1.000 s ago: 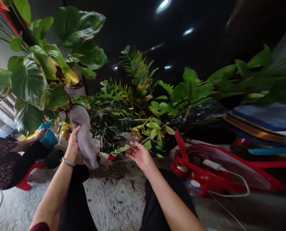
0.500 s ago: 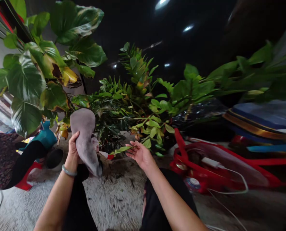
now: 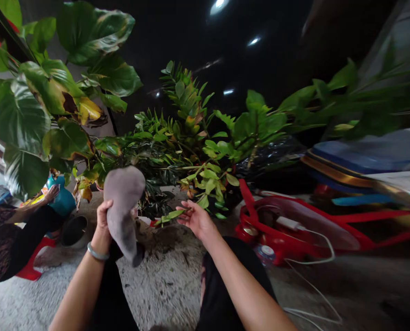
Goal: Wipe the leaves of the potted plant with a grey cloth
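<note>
My left hand [image 3: 104,223], with a pale bangle at the wrist, is closed around a limp grey cloth [image 3: 124,202]. The cloth's lower end hangs above the floor. Palm up, my right hand [image 3: 198,221] has its fingers loosely curled about a green leafy stem [image 3: 170,216], whose tip points left toward the cloth. Part of the stem is hidden by the fingers. Just behind this hand is a low plant with yellow-green leaves [image 3: 210,184].
Large-leaved foliage [image 3: 20,108] rises on the left. A seated person beside it has a hand on a turquoise vase-like object [image 3: 62,197], near a dark pot [image 3: 74,231]. At right lie a red bag [image 3: 260,220] with a white charger and cable [image 3: 329,246], and stacked blue items [image 3: 356,151].
The view has swung slightly right, so the surroundings sit further left. The cloth has shifted slightly and hangs differently from my left hand. My right hand keeps the stem.
</note>
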Motion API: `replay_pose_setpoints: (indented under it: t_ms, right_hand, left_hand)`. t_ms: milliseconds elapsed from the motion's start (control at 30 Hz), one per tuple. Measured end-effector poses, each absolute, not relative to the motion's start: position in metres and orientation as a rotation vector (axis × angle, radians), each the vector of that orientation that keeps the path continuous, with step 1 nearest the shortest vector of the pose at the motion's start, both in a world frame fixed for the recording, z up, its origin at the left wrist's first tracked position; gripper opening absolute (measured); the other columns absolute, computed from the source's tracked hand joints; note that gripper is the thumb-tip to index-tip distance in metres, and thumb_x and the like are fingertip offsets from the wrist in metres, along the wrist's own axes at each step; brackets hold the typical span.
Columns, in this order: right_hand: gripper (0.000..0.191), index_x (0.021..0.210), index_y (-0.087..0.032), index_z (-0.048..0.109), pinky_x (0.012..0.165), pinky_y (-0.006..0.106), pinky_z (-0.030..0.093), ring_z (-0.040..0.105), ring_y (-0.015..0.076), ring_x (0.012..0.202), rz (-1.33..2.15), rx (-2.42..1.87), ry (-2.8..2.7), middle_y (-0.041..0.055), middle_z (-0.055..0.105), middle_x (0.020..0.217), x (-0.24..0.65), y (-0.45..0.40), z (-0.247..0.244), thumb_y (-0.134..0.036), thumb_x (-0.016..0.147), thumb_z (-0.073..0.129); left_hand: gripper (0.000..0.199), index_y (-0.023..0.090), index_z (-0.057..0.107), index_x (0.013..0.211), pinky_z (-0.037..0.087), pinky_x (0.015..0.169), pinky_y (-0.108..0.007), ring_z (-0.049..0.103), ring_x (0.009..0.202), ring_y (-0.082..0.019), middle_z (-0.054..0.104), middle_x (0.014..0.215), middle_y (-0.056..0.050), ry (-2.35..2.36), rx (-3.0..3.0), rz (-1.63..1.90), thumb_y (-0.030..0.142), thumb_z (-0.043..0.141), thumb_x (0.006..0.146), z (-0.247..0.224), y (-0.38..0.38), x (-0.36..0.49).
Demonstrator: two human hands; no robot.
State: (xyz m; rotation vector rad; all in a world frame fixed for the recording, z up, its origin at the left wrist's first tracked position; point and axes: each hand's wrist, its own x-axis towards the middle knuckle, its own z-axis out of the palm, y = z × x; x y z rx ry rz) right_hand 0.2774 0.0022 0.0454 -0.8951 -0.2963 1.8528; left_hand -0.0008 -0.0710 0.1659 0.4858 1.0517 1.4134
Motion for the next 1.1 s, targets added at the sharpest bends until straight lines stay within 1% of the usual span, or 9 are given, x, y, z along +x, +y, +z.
replay_pose_setpoints:
  t_ms: [100, 267, 333, 467, 633, 800, 900, 1000, 1100]
  right_hand:
    - [0.014, 0.088, -0.020, 0.069, 0.057, 0.031, 0.061, 0.072, 0.0188, 0.061, 1.838, -0.847, -0.294, 0.0072, 0.080, 0.078, 0.272, 0.002, 0.048, -0.025, 0.094, 0.057]
    - [0.012, 0.090, -0.020, 0.068, 0.051, 0.029, 0.057, 0.069, 0.0180, 0.056, 1.807, -0.973, -0.300, 0.0063, 0.079, 0.075, 0.270, 0.002, 0.041, -0.026, 0.094, 0.059]
    - [0.011, 0.089, -0.019, 0.068, 0.048, 0.029, 0.056, 0.067, 0.0177, 0.052, 1.809, -1.050, -0.314, 0.0064, 0.077, 0.072, 0.274, 0.002, 0.036, -0.025, 0.092, 0.059]
    - [0.010, 0.089, -0.019, 0.068, 0.049, 0.030, 0.056, 0.065, 0.0170, 0.050, 1.797, -1.076, -0.314, 0.0060, 0.077, 0.070, 0.285, 0.004, 0.029, -0.020, 0.091, 0.058]
    - [0.010, 0.087, -0.019, 0.066, 0.053, 0.030, 0.057, 0.068, 0.0172, 0.055, 1.778, -1.064, -0.300, 0.0052, 0.077, 0.071, 0.287, 0.006, 0.032, -0.020, 0.091, 0.057]
    - [0.003, 0.085, -0.019, 0.067, 0.052, 0.029, 0.055, 0.067, 0.0174, 0.054, 1.785, -1.038, -0.282, 0.0047, 0.076, 0.069, 0.290, 0.007, 0.029, -0.018, 0.083, 0.065]
    - [0.011, 0.087, -0.020, 0.068, 0.050, 0.028, 0.052, 0.064, 0.0165, 0.049, 1.765, -0.998, -0.271, 0.0008, 0.071, 0.060, 0.297, 0.005, 0.028, -0.014, 0.078, 0.067]
    - [0.021, 0.094, -0.022, 0.068, 0.054, 0.028, 0.053, 0.068, 0.0178, 0.058, 1.733, -0.906, -0.264, 0.0020, 0.076, 0.070, 0.305, 0.004, 0.033, -0.012, 0.075, 0.066]
    - [0.016, 0.096, -0.023, 0.066, 0.064, 0.031, 0.056, 0.074, 0.0216, 0.075, 1.715, -0.797, -0.260, 0.0055, 0.080, 0.085, 0.307, 0.005, 0.040, -0.023, 0.080, 0.066]
  left_hand:
    - [0.024, 0.019, 0.068, 0.095, 0.059, 0.064, -0.033, 0.069, 0.063, -0.022, 0.073, 0.070, -0.001, 1.092, 0.394, 1.535, 0.026, 0.071, 0.072, 0.179, -0.043, 0.021]
    - [0.036, 0.012, 0.071, 0.099, 0.058, 0.063, -0.034, 0.069, 0.059, -0.023, 0.075, 0.072, -0.007, 1.333, 0.377, 1.060, 0.018, 0.075, 0.064, 0.135, -0.056, 0.057]
    - [0.043, 0.012, 0.072, 0.101, 0.058, 0.062, -0.034, 0.069, 0.059, -0.023, 0.077, 0.077, -0.008, 1.279, 0.457, 1.013, 0.014, 0.075, 0.058, 0.129, -0.072, 0.055]
    - [0.039, 0.011, 0.074, 0.094, 0.058, 0.060, -0.033, 0.069, 0.058, -0.024, 0.077, 0.074, -0.008, 1.103, 0.564, 1.072, 0.019, 0.078, 0.056, 0.164, -0.067, 0.041]
    - [0.022, 0.014, 0.073, 0.083, 0.059, 0.064, -0.026, 0.069, 0.059, -0.018, 0.076, 0.069, -0.003, 1.040, 0.655, 1.309, 0.020, 0.080, 0.062, 0.203, 0.003, 0.076]
    - [0.022, 0.014, 0.075, 0.088, 0.059, 0.065, -0.030, 0.070, 0.061, -0.020, 0.077, 0.073, -0.006, 1.262, 0.708, 0.976, 0.021, 0.079, 0.067, 0.162, 0.005, 0.114]
    - [0.024, 0.014, 0.076, 0.091, 0.059, 0.069, -0.033, 0.071, 0.067, -0.023, 0.078, 0.078, -0.008, 1.261, 0.761, 0.731, 0.021, 0.077, 0.069, 0.140, -0.034, 0.098]
    - [0.026, 0.015, 0.077, 0.093, 0.057, 0.071, -0.034, 0.071, 0.071, -0.024, 0.078, 0.082, -0.009, 1.223, 0.848, 0.697, 0.019, 0.078, 0.068, 0.140, -0.063, 0.076]
    - [0.028, 0.015, 0.077, 0.093, 0.055, 0.072, -0.035, 0.070, 0.073, -0.026, 0.078, 0.084, -0.010, 1.217, 0.878, 0.745, 0.020, 0.082, 0.066, 0.148, -0.071, 0.070]
